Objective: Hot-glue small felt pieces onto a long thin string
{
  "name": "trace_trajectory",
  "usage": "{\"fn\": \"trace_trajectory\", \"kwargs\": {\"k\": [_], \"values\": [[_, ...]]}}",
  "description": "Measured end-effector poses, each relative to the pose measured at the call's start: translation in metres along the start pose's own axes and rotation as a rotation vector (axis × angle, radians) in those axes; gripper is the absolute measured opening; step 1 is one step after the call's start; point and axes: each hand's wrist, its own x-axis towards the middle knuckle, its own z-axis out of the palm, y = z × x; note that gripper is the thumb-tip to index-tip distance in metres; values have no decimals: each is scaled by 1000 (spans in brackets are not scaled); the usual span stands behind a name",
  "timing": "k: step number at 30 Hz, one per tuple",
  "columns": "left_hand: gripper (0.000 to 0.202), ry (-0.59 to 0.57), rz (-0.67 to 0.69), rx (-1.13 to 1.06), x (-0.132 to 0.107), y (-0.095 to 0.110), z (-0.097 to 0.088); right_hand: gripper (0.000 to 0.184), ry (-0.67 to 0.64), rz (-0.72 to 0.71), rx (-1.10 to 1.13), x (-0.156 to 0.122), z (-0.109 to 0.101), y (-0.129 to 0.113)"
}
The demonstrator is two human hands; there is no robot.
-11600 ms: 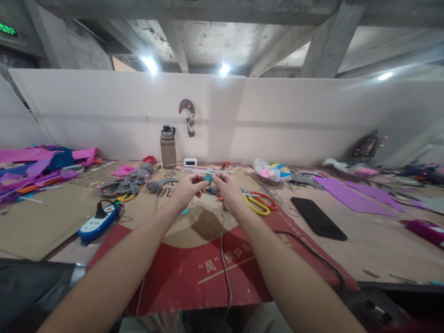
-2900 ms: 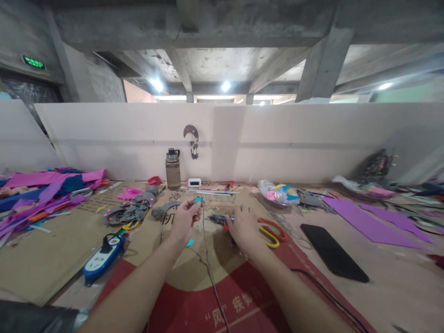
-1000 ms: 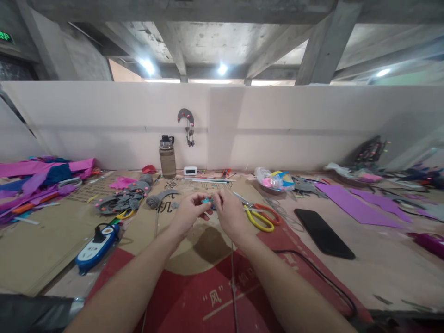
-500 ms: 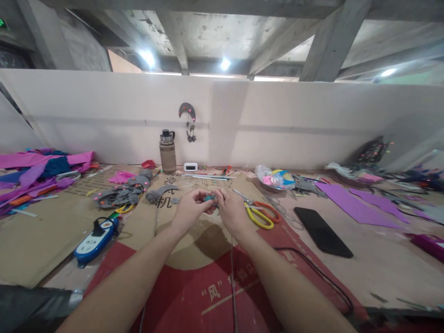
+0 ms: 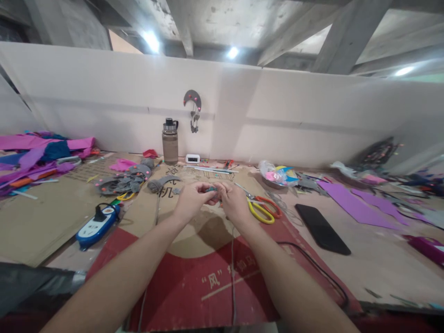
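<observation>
My left hand (image 5: 193, 201) and my right hand (image 5: 235, 201) meet over the middle of the cardboard (image 5: 194, 247), fingertips pinched together. Between them is a small teal piece (image 5: 211, 189), mostly covered by the fingers; its exact kind does not show. A thin grey cord (image 5: 233, 273) runs down the cardboard from below my right hand; whether it joins the piece I cannot tell. Close to the right hand lie scissors with yellow and orange handles (image 5: 261, 212). Left of the hands rests a curved grey felt piece (image 5: 161, 183).
Pink and purple fabric (image 5: 45, 152) is heaped at left, near a blue-white power strip (image 5: 97, 226). Grey felt with pink dots (image 5: 123, 182) lies nearby. A bottle (image 5: 169, 145) and small white clock (image 5: 192, 158) stand by the partition. A black phone (image 5: 322, 229) and purple sheets (image 5: 354, 206) lie right.
The view has tilted down slightly, so the table sits higher in the picture. Both hands stay together, and the fingers now cover more of the teal piece.
</observation>
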Motion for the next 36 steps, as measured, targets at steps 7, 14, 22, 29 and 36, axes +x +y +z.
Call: {"fn": "trace_trajectory", "kwargs": {"k": [7, 14, 22, 29, 36], "values": [[25, 12, -32, -51, 0, 2, 1, 45, -11, -72, 5, 1, 2, 4], [25, -11, -25, -66, 2, -1, 0, 44, -31, -100, -14, 3, 2, 5], [19, 15, -27, -101, 3, -6, 0, 51, -59, -10, 190, 0, 0, 1], [17, 120, -63, -99, 6, -8, -5, 26, 6, -15, 380, -3, -1, -4], [23, 57, -105, -286, 6, -5, -6, 16, 146, -98, 344, -5, 4, -4]]}}
